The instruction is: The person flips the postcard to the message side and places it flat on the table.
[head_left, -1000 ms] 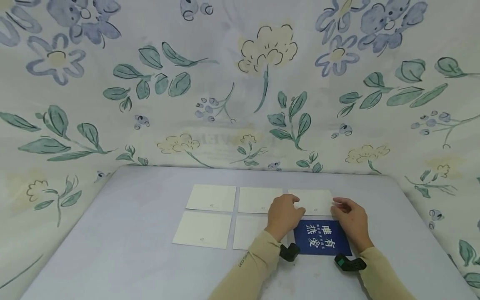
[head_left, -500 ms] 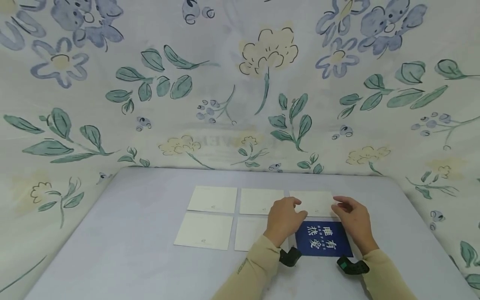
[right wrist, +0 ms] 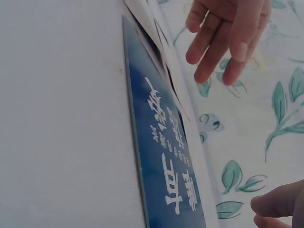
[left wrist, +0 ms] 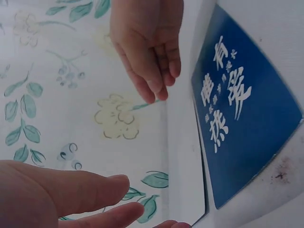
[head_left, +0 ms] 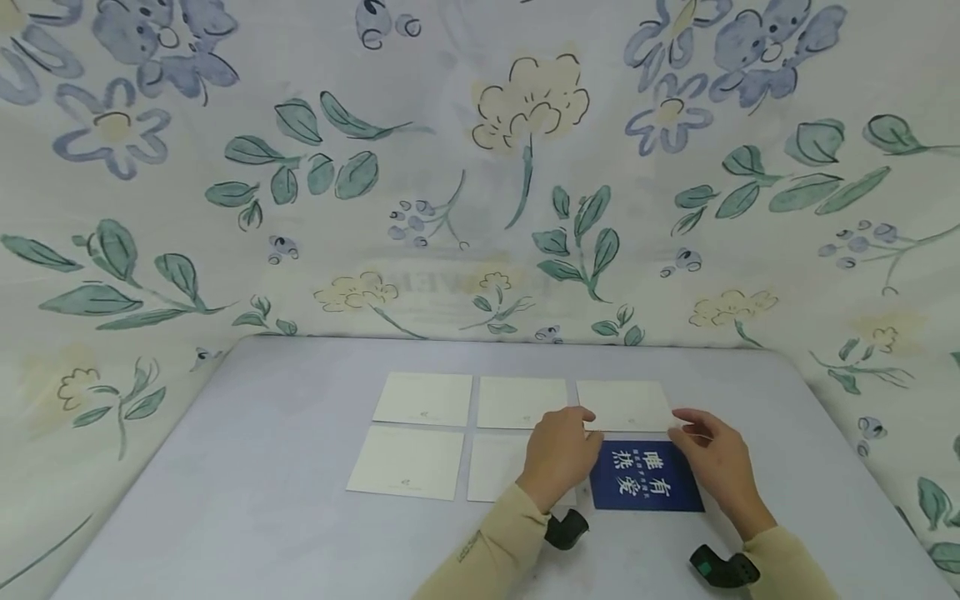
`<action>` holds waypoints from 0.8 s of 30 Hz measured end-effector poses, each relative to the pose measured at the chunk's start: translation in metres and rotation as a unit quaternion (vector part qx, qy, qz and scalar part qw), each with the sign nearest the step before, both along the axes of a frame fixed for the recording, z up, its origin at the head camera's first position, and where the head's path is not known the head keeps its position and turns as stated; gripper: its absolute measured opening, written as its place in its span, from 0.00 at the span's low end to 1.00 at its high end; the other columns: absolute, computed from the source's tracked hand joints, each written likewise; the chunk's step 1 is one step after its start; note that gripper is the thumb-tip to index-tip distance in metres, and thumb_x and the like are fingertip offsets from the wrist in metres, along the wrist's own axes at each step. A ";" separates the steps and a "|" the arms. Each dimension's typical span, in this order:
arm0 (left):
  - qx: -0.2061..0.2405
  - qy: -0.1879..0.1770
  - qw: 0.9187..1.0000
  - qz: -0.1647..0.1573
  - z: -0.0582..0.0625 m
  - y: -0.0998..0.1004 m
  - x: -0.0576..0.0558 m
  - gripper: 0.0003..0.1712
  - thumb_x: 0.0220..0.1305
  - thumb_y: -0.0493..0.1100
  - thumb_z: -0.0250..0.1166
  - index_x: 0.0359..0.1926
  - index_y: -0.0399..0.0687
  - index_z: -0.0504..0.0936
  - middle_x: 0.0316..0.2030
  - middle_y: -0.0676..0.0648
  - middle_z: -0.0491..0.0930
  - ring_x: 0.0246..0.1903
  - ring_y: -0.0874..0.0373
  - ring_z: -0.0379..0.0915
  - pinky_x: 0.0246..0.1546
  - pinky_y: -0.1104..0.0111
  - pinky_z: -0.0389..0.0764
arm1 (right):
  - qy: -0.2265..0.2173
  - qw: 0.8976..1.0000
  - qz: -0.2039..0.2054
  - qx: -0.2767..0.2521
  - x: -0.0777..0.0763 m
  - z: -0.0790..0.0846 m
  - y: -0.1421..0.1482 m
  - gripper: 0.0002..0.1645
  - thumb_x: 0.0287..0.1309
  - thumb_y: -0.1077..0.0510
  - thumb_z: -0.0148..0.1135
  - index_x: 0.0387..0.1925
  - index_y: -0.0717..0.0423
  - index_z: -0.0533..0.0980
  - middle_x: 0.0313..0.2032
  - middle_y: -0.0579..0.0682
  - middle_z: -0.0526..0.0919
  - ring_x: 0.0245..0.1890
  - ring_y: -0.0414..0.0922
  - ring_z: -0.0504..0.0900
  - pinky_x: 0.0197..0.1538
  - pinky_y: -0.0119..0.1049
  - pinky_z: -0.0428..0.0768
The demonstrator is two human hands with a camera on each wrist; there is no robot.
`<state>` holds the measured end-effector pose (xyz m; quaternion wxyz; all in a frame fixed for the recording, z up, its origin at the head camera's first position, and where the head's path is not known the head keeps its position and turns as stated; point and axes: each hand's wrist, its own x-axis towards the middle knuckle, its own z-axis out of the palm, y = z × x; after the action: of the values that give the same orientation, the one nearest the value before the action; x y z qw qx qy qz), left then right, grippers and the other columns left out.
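A dark blue card [head_left: 647,476] with white characters lies flat at the near right of a grid of cards. My left hand [head_left: 558,454] is at its left side, fingers loosely bent with nothing in them, over part of the cream card [head_left: 495,467] beside it. On the other side, my right hand [head_left: 720,462] hovers near the blue card's far right corner, also holding nothing. Behind the blue card lies another cream card [head_left: 624,406]. Both wrist views show the fingers apart from the blue card [left wrist: 237,104], with bare fingertips [right wrist: 266,205] in the right one.
More cream cards lie to the left, among them a far middle card [head_left: 517,400], a far left card [head_left: 423,398] and a near left card [head_left: 407,461]. They rest on a white table [head_left: 247,467]. A flower-patterned cloth [head_left: 450,167] stands behind it.
Both hands have drawn back a little toward the person. The left has shifted slightly left and the right slightly right, so they stand wider apart. The cards have kept their places.
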<state>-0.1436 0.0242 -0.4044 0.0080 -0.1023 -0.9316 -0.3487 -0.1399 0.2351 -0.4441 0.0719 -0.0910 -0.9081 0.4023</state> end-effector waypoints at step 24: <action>-0.087 0.034 0.996 -0.011 -0.010 0.001 0.026 0.21 0.57 0.48 0.65 0.50 0.41 0.79 0.35 0.45 0.83 0.38 0.54 0.78 0.35 0.65 0.78 | -0.057 0.996 0.019 0.065 0.030 -0.007 -0.006 0.37 0.58 0.52 0.59 0.63 0.66 0.60 0.54 0.70 0.67 0.49 0.62 0.70 0.48 0.56 0.71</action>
<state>-0.1175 0.0249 -0.4149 0.0268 -0.1243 -0.9564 -0.2628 -0.1100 0.2289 -0.4515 0.0185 -0.0920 -0.9365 0.3378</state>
